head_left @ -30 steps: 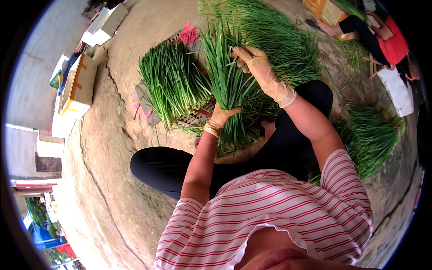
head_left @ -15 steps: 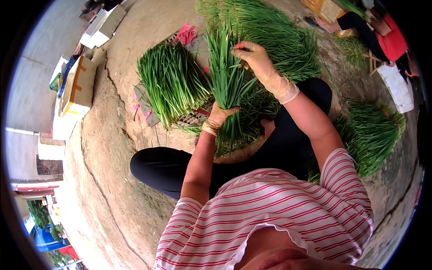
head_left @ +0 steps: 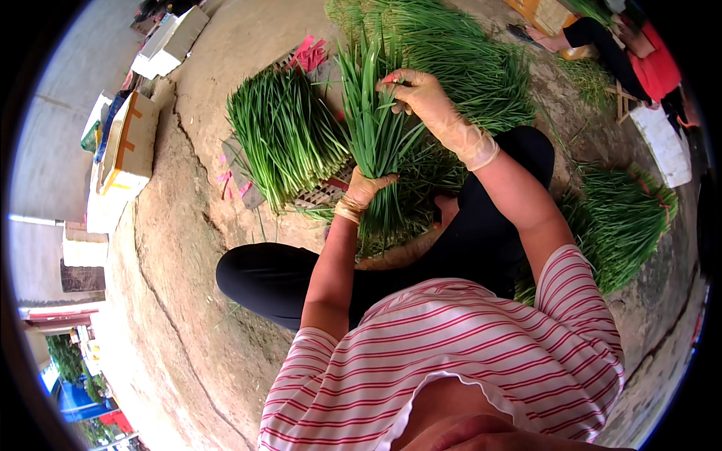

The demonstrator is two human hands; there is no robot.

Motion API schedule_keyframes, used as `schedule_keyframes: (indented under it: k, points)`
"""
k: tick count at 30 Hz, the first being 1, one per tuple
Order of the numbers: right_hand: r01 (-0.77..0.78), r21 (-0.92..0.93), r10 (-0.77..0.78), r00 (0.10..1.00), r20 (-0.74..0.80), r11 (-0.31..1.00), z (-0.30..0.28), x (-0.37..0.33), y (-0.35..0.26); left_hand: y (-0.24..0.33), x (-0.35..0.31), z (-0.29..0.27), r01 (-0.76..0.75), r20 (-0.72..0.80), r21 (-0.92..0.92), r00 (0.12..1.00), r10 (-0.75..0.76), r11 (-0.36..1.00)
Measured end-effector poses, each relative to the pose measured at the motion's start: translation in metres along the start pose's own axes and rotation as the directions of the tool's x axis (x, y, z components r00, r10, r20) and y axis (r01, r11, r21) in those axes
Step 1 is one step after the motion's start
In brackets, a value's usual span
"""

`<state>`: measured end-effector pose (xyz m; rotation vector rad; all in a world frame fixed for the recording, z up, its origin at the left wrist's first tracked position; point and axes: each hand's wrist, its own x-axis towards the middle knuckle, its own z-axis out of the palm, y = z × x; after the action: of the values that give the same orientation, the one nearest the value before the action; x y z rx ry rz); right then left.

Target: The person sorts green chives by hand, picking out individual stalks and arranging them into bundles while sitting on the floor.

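Observation:
My gloved left hand is wrapped round the lower part of a bunch of garlic chives, whose long flat green leaves fan out away from me. At the upper right side of that bunch, my gloved right hand has its thumb and forefinger pinched on a chive leaf; the other fingers curl loosely. Left of the bunch lies a thick pile of chives with its pale stem ends toward my left hand. It rests on a crate-like support that shows only in part.
A large heap of chives spreads beyond my hands. Another bundle lies at right. Pink ribbons sit behind the pile. White foam boxes stand at left. A person in red sits at far right. Loose trimmings lie before me.
My right hand has shifted slightly left along the bunch's leaves. The left hand keeps its hold, and the bunch leans a little further left.

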<state>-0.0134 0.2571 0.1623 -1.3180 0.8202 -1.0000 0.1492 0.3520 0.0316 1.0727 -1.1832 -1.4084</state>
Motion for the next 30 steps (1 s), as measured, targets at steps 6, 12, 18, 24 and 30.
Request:
schedule_keyframes:
  k: [6,12,18,24,30]
  points:
    - [-0.006,0.057,0.006,1.000,0.007,0.998,0.001,-0.003,0.000,-0.002,0.000,-0.002,-0.002,-0.002,0.008,1.000,0.002,1.000]
    - [0.064,0.159,-0.040,0.988,-0.146,0.985,0.012,-0.012,-0.016,-0.005,0.000,-0.004,-0.002,-0.011,0.050,1.000,0.002,0.999]
    - [0.184,0.145,-0.159,0.973,-0.168,0.972,0.005,-0.008,-0.016,-0.007,0.001,-0.002,-0.017,-0.008,0.119,1.000,0.018,0.993]
    - [0.265,0.037,-0.257,0.955,-0.149,0.964,0.001,-0.001,-0.006,-0.006,0.001,-0.001,-0.023,0.006,0.174,1.000,0.023,0.985]
    - [0.089,0.119,-0.075,0.990,-0.123,0.989,0.006,-0.011,-0.015,-0.003,0.000,-0.001,-0.039,0.009,0.185,0.999,0.038,0.982]
